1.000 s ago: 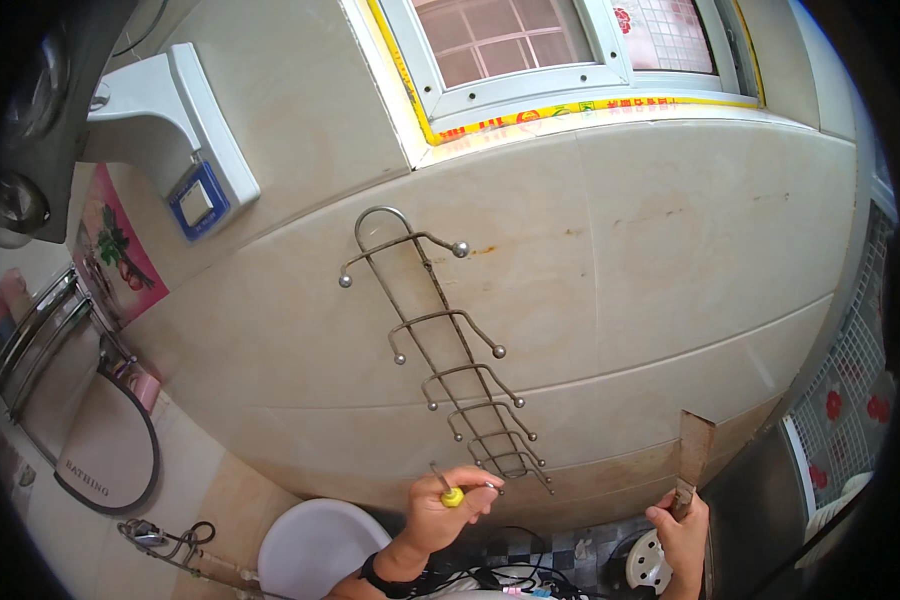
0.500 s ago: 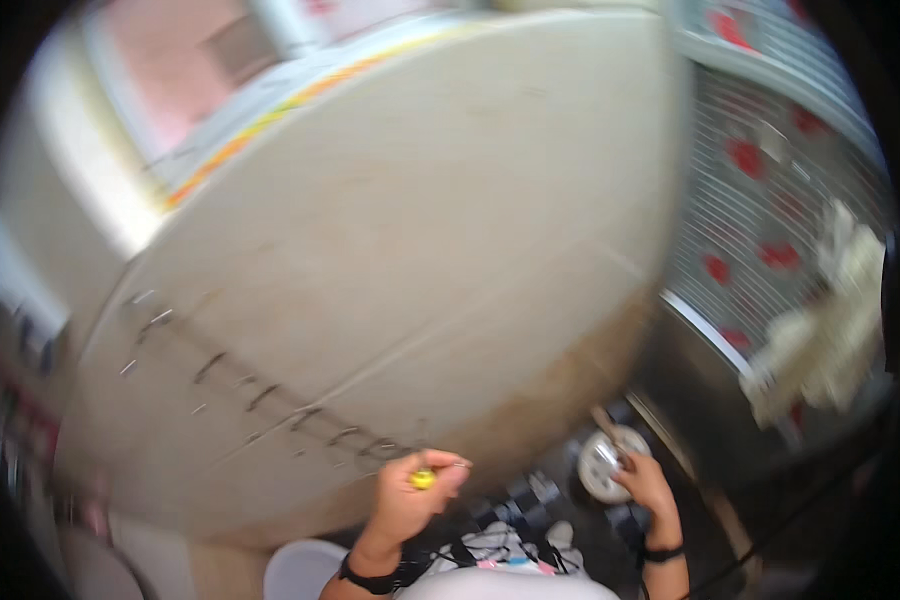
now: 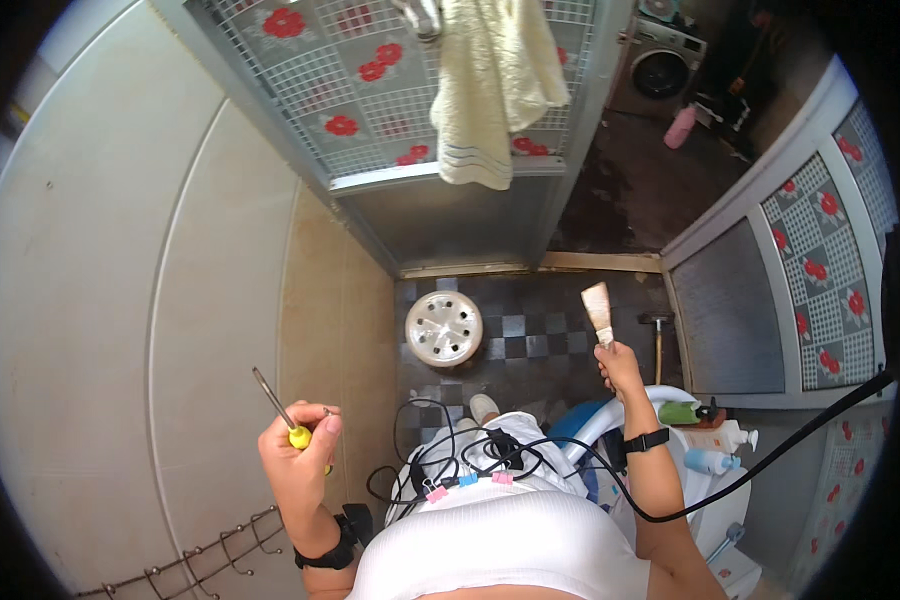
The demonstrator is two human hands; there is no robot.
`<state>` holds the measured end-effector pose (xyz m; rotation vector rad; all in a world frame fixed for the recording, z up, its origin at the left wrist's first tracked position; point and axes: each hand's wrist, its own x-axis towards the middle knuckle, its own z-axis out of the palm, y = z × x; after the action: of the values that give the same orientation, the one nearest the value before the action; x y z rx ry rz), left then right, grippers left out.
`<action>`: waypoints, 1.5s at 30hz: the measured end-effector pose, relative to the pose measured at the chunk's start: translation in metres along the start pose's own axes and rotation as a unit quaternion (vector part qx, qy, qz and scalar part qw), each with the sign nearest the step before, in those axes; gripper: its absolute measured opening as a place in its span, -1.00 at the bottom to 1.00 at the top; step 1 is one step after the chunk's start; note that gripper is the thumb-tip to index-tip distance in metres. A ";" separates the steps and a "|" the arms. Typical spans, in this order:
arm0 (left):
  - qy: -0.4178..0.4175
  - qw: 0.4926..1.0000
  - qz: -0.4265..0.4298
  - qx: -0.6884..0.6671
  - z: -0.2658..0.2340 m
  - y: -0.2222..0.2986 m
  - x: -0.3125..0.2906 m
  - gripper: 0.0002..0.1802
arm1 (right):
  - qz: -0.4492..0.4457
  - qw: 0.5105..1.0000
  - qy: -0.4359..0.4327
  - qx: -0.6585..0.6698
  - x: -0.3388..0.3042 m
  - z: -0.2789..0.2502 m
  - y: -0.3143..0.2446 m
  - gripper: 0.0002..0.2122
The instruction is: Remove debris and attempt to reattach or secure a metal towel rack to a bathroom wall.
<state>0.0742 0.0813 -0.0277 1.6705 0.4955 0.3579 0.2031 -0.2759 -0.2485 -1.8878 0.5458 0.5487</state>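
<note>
My left hand (image 3: pixel 295 462) is closed round the yellow handle of a screwdriver (image 3: pixel 299 437), whose metal shaft points up and away toward the tiled wall. A tiny dark piece shows between the thumb and fingertip of that hand, too small to name. My right hand (image 3: pixel 622 370) grips a putty knife (image 3: pixel 597 308) by its handle, with the broad, whitish-smeared blade pointing up and away from me. On the wall at the lower left runs a metal hook rail (image 3: pixel 190 560), below and apart from my left hand.
A round white stool (image 3: pixel 444 329) stands on the dark checkered floor (image 3: pixel 530 346). Ahead, a yellow towel (image 3: pixel 475 100) hangs on a door panel. A hammer (image 3: pixel 658 345) stands at the right, near bottles (image 3: pixel 712 461) on a white basin. A black cable (image 3: pixel 770 465) crosses my lap and right forearm.
My view has swung right, from the wall toward the doorway. The hook rail now sits at the lower left edge. Both hands keep their tools, and the putty knife is now raised clear of the stool.
</note>
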 end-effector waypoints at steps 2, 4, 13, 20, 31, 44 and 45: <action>-0.025 1.000 0.002 -0.012 0.018 0.004 0.008 -0.95 | 0.047 0.984 0.024 0.170 -0.016 -0.016 0.004 -0.89; -0.060 0.998 0.003 -0.022 0.039 0.009 0.015 -0.92 | 0.053 0.972 0.028 0.228 -0.025 -0.032 0.005 -0.88; -0.208 0.973 0.041 0.087 0.164 0.028 0.066 -0.86 | -0.010 0.873 -0.080 0.481 0.030 -0.093 -0.022 -0.76; -0.316 0.934 0.096 0.136 0.314 0.052 0.120 -0.86 | -0.068 0.862 -0.123 0.487 0.112 -0.184 -0.064 -0.73; -0.476 0.860 0.081 0.163 0.522 0.081 0.182 -0.83 | -0.039 0.897 -0.015 0.439 0.203 -0.308 -0.111 -0.73; -0.447 0.888 0.011 -0.106 0.716 0.086 0.311 -0.88 | -0.172 0.909 -0.183 0.333 0.331 -0.418 -0.268 -0.68; -0.462 0.883 0.001 -0.086 0.726 0.081 0.319 -0.87 | -0.184 0.917 -0.215 0.282 0.334 -0.420 -0.283 -0.69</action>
<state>0.7203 -0.3825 -0.0761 1.4644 -0.2534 -0.3978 0.6886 -0.6072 -0.0988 -1.2223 0.0340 0.4709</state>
